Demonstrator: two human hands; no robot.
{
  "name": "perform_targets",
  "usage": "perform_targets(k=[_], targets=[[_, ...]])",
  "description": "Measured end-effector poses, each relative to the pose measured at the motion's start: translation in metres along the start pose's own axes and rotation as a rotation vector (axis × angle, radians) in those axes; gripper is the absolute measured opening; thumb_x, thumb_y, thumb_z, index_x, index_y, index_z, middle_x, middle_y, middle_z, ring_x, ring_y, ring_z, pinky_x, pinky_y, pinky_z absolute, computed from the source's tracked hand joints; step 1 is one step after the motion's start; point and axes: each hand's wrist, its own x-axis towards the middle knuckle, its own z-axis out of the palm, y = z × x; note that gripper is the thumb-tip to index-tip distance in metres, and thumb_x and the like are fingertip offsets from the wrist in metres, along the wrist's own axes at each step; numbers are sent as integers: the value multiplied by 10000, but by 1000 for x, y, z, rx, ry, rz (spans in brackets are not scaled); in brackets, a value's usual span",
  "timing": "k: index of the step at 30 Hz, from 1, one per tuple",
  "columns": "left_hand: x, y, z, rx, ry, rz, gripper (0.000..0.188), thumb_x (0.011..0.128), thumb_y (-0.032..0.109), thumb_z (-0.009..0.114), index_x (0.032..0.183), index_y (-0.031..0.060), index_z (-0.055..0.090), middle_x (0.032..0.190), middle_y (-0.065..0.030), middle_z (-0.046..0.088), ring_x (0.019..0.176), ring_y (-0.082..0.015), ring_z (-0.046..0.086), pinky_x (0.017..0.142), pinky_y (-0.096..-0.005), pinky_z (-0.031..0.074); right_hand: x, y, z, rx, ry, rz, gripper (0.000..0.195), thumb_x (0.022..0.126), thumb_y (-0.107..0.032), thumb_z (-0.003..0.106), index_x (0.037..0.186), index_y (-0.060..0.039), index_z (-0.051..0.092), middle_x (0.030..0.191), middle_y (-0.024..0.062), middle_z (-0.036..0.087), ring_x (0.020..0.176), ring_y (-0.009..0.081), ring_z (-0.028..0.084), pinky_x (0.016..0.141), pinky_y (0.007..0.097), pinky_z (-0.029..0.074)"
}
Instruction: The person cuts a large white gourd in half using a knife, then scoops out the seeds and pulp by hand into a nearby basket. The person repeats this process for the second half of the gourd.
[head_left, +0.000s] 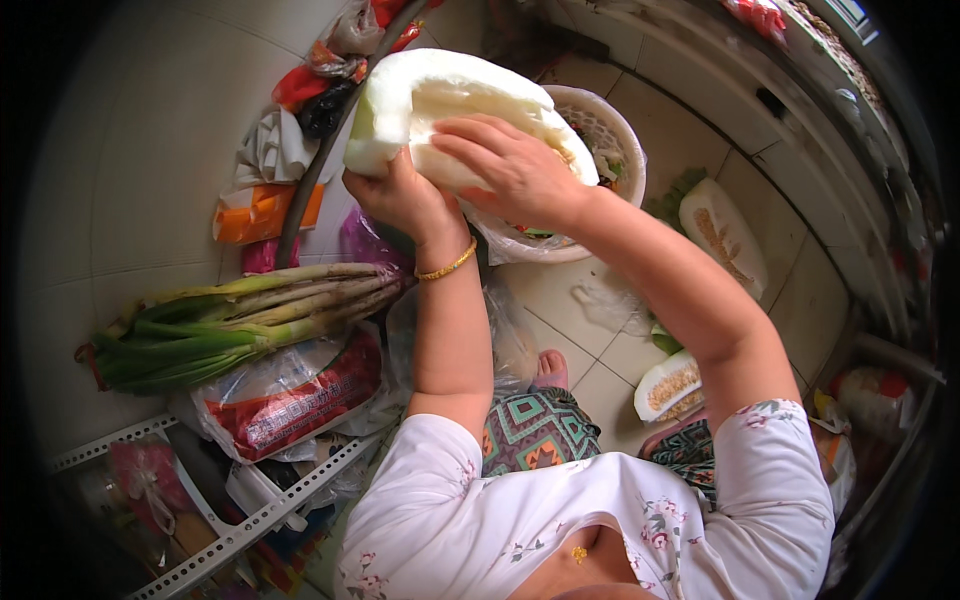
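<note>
A large hollowed piece of winter melon (465, 75), with thick white flesh and a strip of green rind at its left end, is held up above a basket. My left hand (409, 196) grips its near left side from below, thumb up on the cut edge. Across the near wall lies my right hand (517, 165), its fingers inside the hollow and its thumb against the outside. Some pale seedy pulp shows at the melon's right end. Under it stands the white plastic basket (636, 161), lined with a clear bag and containing vegetable scraps; the melon partly hides it.
Seeded melon pieces (724, 232) (671, 386) lie on the tiled floor to the right, near a crumpled clear bag (615, 300). Large scallions (255, 315) rest over a red-and-white printed bag (292, 397) at left. A perforated metal shelf frame (255, 517) stands lower left.
</note>
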Motion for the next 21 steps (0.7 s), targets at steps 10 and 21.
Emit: perform_targets(k=[10, 21], targets=[[0, 5, 0, -34, -18, -1, 366, 774, 30, 652, 1081, -54, 472, 1117, -138, 562, 984, -217, 585, 878, -359, 499, -31, 21, -19, -128, -211, 9, 102, 696, -91, 648, 738, -72, 557, 783, 49, 554, 801, 254, 563, 702, 361, 499], [-4, 5, 3, -20, -14, 34, 355, 759, 17, 661, 1060, -48, 484, 1094, -127, 569, 980, -200, 572, 890, -346, 479, -25, 29, -15, -162, -208, 110, 276, 777, -230, 636, 957, -39, 550, 960, 104, 561, 971, 276, 549, 838, 376, 481]])
